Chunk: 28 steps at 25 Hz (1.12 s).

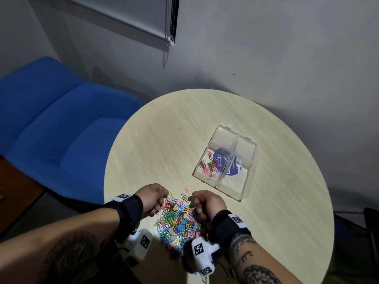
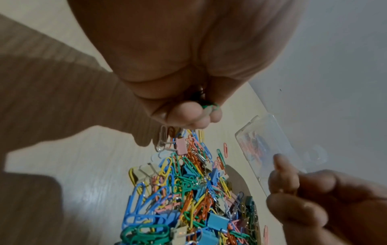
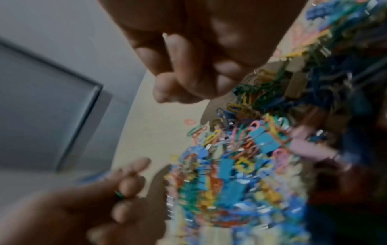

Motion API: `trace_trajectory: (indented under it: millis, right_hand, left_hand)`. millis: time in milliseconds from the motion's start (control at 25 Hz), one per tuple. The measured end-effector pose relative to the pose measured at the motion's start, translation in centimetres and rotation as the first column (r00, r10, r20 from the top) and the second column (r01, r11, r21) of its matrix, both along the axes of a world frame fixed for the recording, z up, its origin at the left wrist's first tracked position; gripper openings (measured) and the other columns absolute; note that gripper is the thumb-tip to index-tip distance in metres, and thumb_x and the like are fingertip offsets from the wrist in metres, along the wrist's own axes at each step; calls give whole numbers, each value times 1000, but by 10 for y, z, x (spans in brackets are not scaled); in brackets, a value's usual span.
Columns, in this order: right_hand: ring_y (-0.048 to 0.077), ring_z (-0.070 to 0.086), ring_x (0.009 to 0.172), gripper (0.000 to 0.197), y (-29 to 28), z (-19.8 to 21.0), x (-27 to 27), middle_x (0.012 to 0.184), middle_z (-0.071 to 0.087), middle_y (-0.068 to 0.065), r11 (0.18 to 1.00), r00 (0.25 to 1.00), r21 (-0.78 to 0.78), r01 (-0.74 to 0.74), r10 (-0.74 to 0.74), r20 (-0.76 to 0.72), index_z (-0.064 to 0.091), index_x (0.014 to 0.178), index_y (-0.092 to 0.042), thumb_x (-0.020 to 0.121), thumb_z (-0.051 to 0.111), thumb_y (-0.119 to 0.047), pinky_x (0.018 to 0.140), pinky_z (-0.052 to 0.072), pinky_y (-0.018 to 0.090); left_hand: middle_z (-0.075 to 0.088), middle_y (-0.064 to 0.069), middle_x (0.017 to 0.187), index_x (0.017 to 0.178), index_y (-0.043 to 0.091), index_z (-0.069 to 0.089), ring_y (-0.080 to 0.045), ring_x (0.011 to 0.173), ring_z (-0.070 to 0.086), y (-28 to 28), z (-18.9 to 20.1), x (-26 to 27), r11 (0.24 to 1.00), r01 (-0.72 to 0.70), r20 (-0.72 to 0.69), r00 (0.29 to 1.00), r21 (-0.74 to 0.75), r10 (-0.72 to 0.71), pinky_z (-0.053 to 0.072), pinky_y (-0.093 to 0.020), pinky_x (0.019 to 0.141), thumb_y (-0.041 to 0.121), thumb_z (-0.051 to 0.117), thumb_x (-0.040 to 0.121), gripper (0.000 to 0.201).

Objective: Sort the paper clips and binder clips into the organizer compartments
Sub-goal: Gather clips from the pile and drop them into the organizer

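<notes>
A heap of coloured paper clips and binder clips (image 1: 178, 220) (image 2: 188, 199) (image 3: 240, 157) lies at the near edge of the round table (image 1: 164, 140). My left hand (image 1: 164, 198) (image 2: 201, 116) hovers over the heap's left side, fingers curled, pinching a green paper clip (image 2: 212, 107) (image 3: 119, 194). Over the heap's right side my right hand (image 1: 191, 199) (image 3: 184, 89) has curled fingers; whether it holds anything is hidden. The clear four-compartment organizer (image 1: 224, 138) (image 2: 270, 126) sits beyond, to the right. Its near-left compartment holds several paper clips (image 1: 209, 167).
A blue chair (image 1: 57, 124) stands left of the table. A grey wall and a roller blind (image 1: 123, 19) rise behind. One pink paper clip (image 1: 186, 189) lies apart, just beyond the heap. Bare tabletop stretches between the heap and the organizer.
</notes>
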State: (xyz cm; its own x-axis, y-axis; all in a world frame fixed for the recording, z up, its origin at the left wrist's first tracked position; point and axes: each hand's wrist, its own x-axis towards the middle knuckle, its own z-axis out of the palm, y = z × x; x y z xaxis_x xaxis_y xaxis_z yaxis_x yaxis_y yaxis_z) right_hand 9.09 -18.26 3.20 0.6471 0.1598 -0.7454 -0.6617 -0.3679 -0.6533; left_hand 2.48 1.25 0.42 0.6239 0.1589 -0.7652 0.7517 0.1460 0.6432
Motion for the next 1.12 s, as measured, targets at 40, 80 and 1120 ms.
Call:
trace_trajectory:
  millis: [40, 80, 1120]
  right_hand:
    - [28, 63, 64, 19, 4, -2, -1, 81, 69, 10, 933, 947, -250, -260, 297, 121, 68, 94, -3, 90, 52, -11, 55, 54, 32]
    - [26, 68, 76, 17, 7, -3, -2, 86, 72, 6, 815, 866, -439, -377, 479, 145, 71, 91, -10, 89, 55, -18, 67, 57, 33]
    - [12, 33, 34, 15, -28, 68, 17, 57, 46, 3, 913, 907, 101, 395, -371, -199, 54, 86, -9, 95, 43, -7, 36, 20, 12]
  left_hand:
    - [47, -3, 60, 99, 4, 59, -15, 44, 37, 3, -1, -1, 1000, -1, -4, 1000, 12, 1, 24, -22, 45, 8, 36, 99, 23]
    - [45, -2, 59, 98, 5, 60, -16, 45, 36, 5, -1, -1, 1000, 1, -18, 1000, 25, -1, 23, -22, 45, 8, 38, 97, 23]
    - [45, -7, 59, 89, 8, 53, -18, 46, 34, -59, 47, 89, 992, 26, 0, 1000, -127, -26, 30, -25, 51, 10, 46, 95, 9]
